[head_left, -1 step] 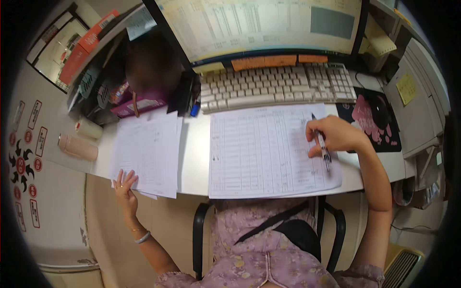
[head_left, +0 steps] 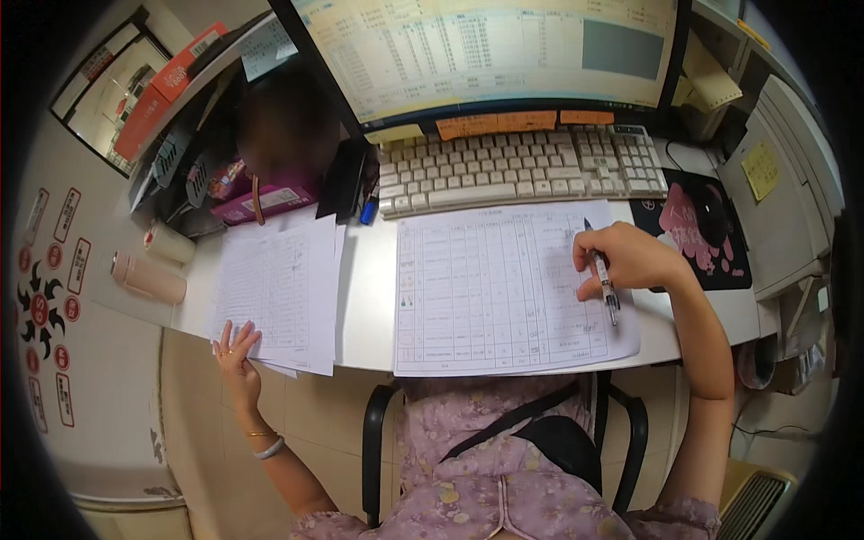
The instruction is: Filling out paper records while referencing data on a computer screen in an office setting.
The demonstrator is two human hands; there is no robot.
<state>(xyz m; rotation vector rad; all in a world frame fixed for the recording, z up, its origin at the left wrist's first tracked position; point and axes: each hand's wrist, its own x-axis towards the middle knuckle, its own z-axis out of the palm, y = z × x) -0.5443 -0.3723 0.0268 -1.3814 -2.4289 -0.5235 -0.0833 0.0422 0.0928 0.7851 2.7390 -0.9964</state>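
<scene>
My left hand (head_left: 238, 347) rests on the lower left corner of a stack of printed sheets (head_left: 279, 288), its fingers apart and lying on the paper. In my right hand (head_left: 630, 258) is a pen (head_left: 604, 281), held between thumb and fingers with one end toward the keyboard and the other toward me. That hand hovers over or rests on the right side of a table form (head_left: 486, 297) with ruled rows and columns; I cannot tell if it touches. Handwritten marks show in the form's right-hand columns. More sheets lie beneath the form.
Beyond the form is a white keyboard (head_left: 486, 166) below a monitor (head_left: 486, 58). To the right lies a mouse (head_left: 711, 211) on a dark mouse pad (head_left: 681, 261). A purple box (head_left: 265, 202), a blue-capped item (head_left: 368, 211) and a pink bottle (head_left: 148, 277) stand or lie leftward.
The top form shows a different row layout, with small pictures in its left column. The monitor's table looks different too. Both hands have hardly moved.
</scene>
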